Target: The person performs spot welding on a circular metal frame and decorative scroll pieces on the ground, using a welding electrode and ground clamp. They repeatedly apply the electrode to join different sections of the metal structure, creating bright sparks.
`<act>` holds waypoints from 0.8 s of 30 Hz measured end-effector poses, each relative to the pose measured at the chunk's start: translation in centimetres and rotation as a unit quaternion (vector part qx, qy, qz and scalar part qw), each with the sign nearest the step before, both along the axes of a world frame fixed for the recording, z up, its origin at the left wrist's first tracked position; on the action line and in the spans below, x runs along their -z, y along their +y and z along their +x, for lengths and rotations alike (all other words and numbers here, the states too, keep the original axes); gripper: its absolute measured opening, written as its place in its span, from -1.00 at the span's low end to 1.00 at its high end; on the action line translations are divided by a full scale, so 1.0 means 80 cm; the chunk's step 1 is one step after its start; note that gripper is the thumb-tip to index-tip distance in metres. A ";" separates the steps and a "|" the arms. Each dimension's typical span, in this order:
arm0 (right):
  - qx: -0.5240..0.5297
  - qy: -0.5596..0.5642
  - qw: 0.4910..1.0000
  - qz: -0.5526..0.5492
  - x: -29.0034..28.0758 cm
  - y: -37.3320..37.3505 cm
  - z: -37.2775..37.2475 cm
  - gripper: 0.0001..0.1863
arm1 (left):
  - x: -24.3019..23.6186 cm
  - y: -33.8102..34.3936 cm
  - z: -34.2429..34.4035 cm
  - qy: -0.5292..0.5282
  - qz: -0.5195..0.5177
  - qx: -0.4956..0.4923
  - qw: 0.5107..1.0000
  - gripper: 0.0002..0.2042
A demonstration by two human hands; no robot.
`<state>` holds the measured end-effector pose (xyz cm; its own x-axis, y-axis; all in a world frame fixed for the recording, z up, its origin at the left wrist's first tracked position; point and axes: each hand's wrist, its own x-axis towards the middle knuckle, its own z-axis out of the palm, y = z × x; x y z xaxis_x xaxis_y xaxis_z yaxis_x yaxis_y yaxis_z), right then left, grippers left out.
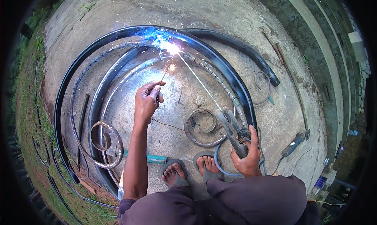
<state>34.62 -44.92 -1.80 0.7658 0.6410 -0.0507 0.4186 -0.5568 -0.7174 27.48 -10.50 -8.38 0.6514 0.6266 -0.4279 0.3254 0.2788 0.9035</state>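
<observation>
My right hand (249, 156) is closed around the grip of a welding electrode holder (231, 135). A long, pale welding electrode (200, 80) runs from its jaws up and left to a dazzling arc (172, 48), with blue smoke and sparks around it. The arc burns at the top of a large curved black metal tube (63, 83); glare hides the joint. Pinched between the fingers of my left hand (147, 100) is a thin metal rod (164, 75), pointing up toward the arc. Whether its tip touches the tube cannot be made out. Twisted curved bars (210, 69) lie inside the tube's curve.
Another dark curved tube (251, 54) lies at the upper right. An angle grinder (292, 145) with a cord rests on the concrete at right, near a long rod (294, 89). Scrolled metal rings (188, 132) and a green box (156, 159) lie near my sandalled feet (173, 174).
</observation>
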 end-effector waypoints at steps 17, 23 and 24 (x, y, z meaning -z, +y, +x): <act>0.002 -0.043 0.999 0.021 -0.002 0.005 -0.002 -0.02 | 0.009 0.004 0.000 -0.010 0.007 0.002 1.000 -0.74; 0.001 -0.032 0.999 0.018 -0.003 0.009 -0.001 -0.01 | 0.006 0.003 0.004 0.000 0.013 0.002 1.000 -0.75; -0.001 -0.033 0.999 0.017 -0.005 0.010 -0.001 -0.01 | 0.006 0.003 0.004 0.000 0.014 0.001 1.000 -0.75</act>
<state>34.55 -44.12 -1.44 0.7656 0.6429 0.0215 0.4662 -0.5315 -0.7072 27.79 -10.25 -8.82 0.6529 0.6370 -0.4098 0.3255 0.2525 0.9112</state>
